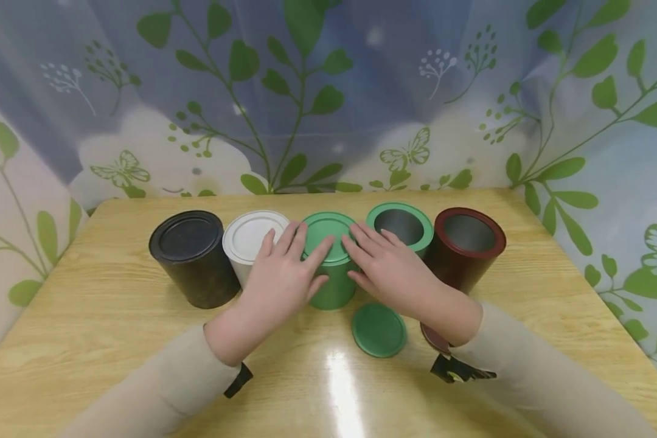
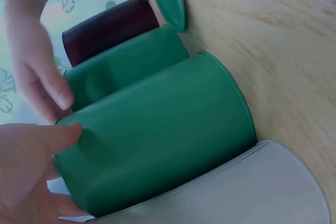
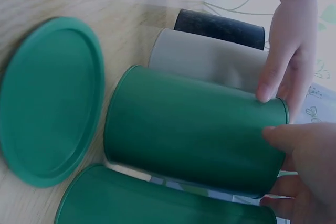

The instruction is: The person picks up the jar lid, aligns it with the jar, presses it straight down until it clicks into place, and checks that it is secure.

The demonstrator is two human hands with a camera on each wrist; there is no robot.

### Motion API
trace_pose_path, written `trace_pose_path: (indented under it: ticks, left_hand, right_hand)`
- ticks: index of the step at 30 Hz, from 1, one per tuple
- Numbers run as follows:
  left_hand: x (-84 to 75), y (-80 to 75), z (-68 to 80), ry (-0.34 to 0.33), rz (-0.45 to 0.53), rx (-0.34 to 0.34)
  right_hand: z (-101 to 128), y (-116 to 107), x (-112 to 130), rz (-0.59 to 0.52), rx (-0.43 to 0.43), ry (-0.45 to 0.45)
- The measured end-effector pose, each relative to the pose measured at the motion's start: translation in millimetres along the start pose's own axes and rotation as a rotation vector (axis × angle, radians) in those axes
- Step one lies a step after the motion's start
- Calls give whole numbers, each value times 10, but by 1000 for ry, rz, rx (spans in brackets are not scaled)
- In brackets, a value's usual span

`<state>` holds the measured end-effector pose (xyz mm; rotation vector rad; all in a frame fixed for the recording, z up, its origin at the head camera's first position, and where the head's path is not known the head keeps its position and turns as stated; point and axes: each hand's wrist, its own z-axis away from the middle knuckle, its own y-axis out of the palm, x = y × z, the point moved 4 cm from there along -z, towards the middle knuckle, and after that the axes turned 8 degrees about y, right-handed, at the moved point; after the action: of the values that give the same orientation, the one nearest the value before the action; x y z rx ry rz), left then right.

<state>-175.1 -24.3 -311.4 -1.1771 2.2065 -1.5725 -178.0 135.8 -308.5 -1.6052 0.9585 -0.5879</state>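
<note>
In the head view a green can (image 1: 333, 289) with its green lid (image 1: 328, 238) on top stands in the middle of a row of cans. My left hand (image 1: 281, 271) lies over the lid's left side, fingers spread and fairly straight, thumb by the rim. From the other side my right hand (image 1: 391, 267) touches the right rim, its fingers also extended. Both wrist views show a thumb against the upper side of that green can (image 2: 157, 129). A loose green lid (image 1: 379, 330) lies flat on the table before it.
Left of the middle can stand a white can (image 1: 249, 237) and a black can (image 1: 194, 261), both lidded. To the right are an open green can (image 1: 427, 234) and an open dark red can (image 1: 457, 267). A dark red lid (image 1: 434, 338) lies partly under my right forearm.
</note>
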Motion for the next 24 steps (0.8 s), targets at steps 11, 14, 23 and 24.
trace_pose_path:
  ticks: [11,14,23,24]
  left_hand:
    - [-62,-142,131,31,6,-9]
    - [-93,-158,165,34,14,1]
    - [-180,-225,255,56,27,-20]
    - [-189,-234,269,56,29,-24]
  right_hand:
    - [241,-54,-51,-27,42,-42]
    - [292,-59,-59,-22,38,-47]
    - [447,-91,-44,-51,26,-69]
    - [464,-98,-41,-57,29,-70]
